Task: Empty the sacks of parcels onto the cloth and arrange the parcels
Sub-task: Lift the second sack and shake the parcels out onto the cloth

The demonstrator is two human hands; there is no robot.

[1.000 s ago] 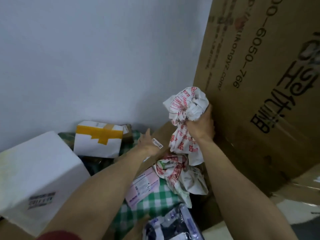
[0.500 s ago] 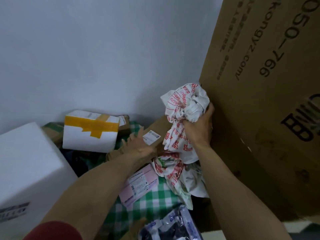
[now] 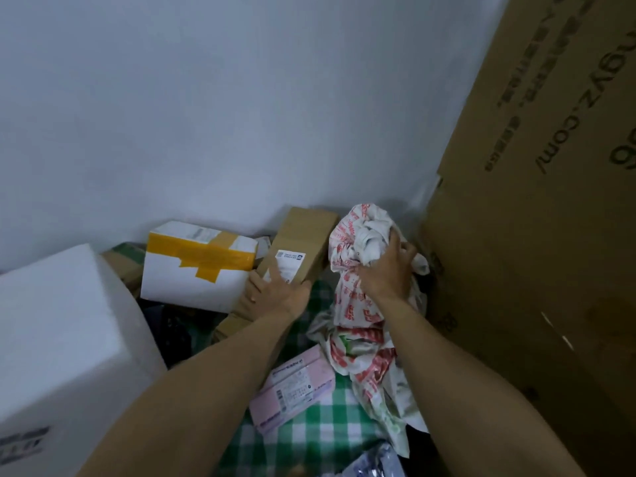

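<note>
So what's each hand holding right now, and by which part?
The right hand grips the white-and-red sack by its bunched-up top. The left hand lies over the near end of the brown box; whether it grips cannot be told.

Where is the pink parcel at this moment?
In the head view, the pink parcel lies flat on the green checked cloth, low and centre, just left of the crumpled white-and-red sack.

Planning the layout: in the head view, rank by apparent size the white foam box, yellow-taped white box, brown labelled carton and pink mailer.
1. white foam box, though nearest the camera.
2. yellow-taped white box.
3. brown labelled carton and pink mailer: look alike, both partly hidden.
</note>
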